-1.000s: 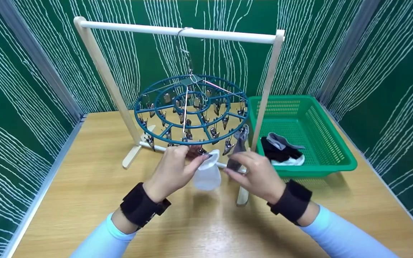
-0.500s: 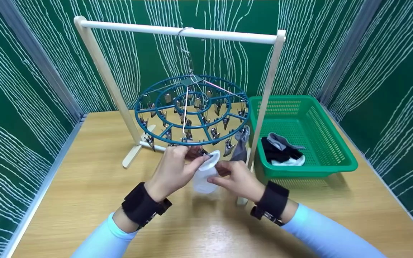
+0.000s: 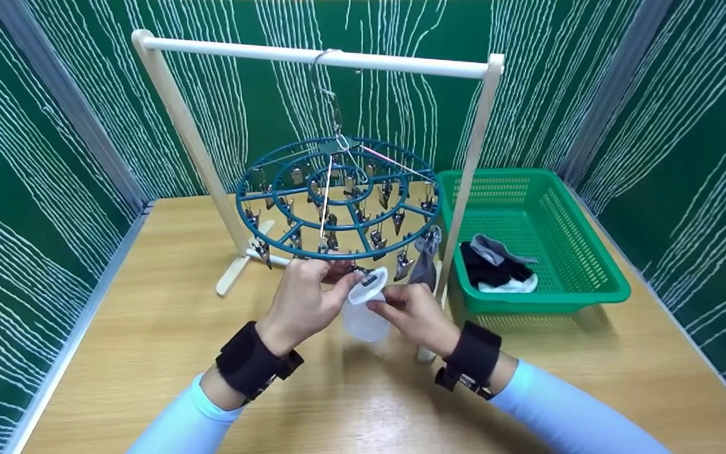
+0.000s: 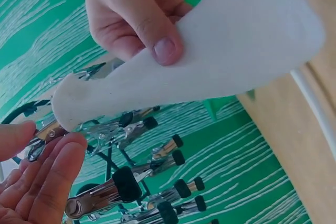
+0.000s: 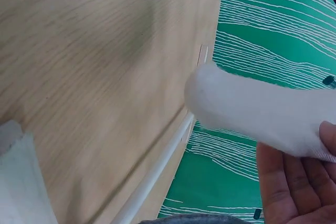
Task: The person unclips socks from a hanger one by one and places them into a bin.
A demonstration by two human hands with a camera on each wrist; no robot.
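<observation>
A white sock (image 3: 366, 325) hangs below the front rim of a round blue clip hanger (image 3: 338, 256). My left hand (image 3: 300, 306) pinches a metal clip (image 4: 51, 131) between thumb and fingers, at the sock's cuff. With thumb on one side and fingers on the other, my right hand (image 3: 423, 318) pinches the sock just below the cuff. In the left wrist view the sock stretches from the clip past the right thumb, its toe end free. Beside the right hand, a grey sock (image 3: 425, 261) hangs from the hanger's right side.
The hanger hooks over the white bar (image 3: 243, 50) of a wooden stand, with several other metal clips dangling from it. A green basket (image 3: 590, 293) at the right holds a small pile of black, grey and white socks (image 3: 495, 265). Green patterned walls surround the table.
My right hand has moved left and down from beside the grey sock and now pinches the white sock. The hanger's front has dipped slightly; my left hand stays at the clip.
</observation>
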